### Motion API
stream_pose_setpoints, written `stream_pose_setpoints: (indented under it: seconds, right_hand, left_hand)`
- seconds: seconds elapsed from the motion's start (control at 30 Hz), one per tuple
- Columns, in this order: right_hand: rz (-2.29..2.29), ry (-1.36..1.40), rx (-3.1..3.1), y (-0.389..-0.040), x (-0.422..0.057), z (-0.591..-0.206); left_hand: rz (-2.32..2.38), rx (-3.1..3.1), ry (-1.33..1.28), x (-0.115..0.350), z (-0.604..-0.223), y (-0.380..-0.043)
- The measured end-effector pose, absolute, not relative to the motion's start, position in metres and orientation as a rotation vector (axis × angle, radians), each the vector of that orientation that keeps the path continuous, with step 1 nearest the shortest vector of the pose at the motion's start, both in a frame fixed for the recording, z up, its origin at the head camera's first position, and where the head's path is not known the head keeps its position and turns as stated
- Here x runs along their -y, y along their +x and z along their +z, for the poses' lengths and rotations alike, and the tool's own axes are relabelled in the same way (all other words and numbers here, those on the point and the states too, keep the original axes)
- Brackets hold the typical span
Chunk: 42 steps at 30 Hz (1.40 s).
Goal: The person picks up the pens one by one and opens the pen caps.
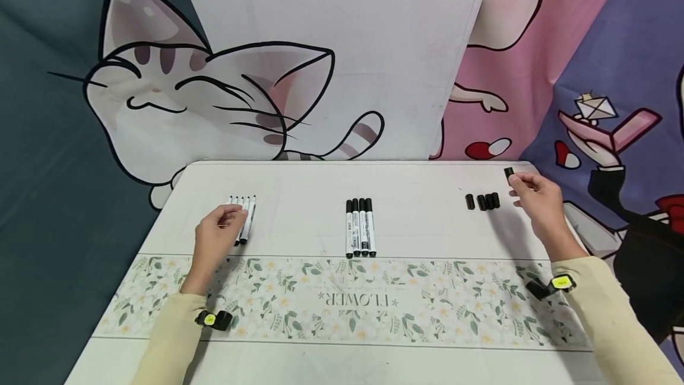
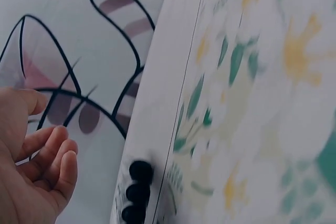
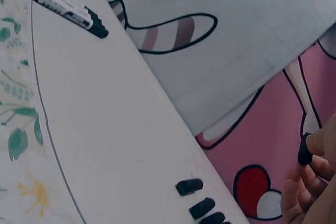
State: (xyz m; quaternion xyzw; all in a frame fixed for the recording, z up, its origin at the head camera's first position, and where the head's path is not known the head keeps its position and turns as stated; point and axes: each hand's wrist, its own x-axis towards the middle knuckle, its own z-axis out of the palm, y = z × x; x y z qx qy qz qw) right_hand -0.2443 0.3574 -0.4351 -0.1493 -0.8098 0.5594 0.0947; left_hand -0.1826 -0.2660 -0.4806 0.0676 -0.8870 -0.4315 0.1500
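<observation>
My right hand (image 1: 537, 201) pinches a black marker cap (image 1: 509, 173) between thumb and fingers, raised above the table's far right part; the right wrist view shows this cap (image 3: 304, 149) too. Several loose black caps (image 1: 481, 202) lie in a row just left of it. Over on the left, my left hand (image 1: 216, 236) hovers at a row of uncapped markers (image 1: 248, 221), partly hiding them. Its fingers (image 2: 65, 174) are loosely bent with nothing between them in the left wrist view. Several capped whiteboard markers (image 1: 361, 227) lie side by side at the middle.
A white table mat (image 1: 299, 207) with a flower-print band (image 1: 352, 302) covers the table. Behind it hangs a cloth backdrop (image 1: 320, 5) with cartoon figures, meeting the table's far edge. Each wrist wears a small black camera on a strap.
</observation>
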Motion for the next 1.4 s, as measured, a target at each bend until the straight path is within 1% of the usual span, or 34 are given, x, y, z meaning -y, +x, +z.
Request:
stream_pose_setpoints:
  seconds: [0.33,0.67,1.07,1.4]
  right_hand:
    - [1.679,-0.633,2.409,-0.254,-0.379,-0.462]
    - [1.622,-0.857,2.468,-0.261,-0.394,-0.487]
    - [1.491,-0.897,2.635,-0.266,-0.400,-0.502]
    - [1.426,-0.858,2.725,-0.266,-0.396,-0.499]
  left_hand:
    - [-1.348,2.523,-0.125,0.238,-0.481,-0.169]
    - [-1.391,2.560,-0.246,0.219,-0.486,-0.161]
    - [-1.444,2.610,-0.342,0.189,-0.489,-0.157]
    - [-1.414,2.636,-0.412,0.169,-0.488,-0.164]
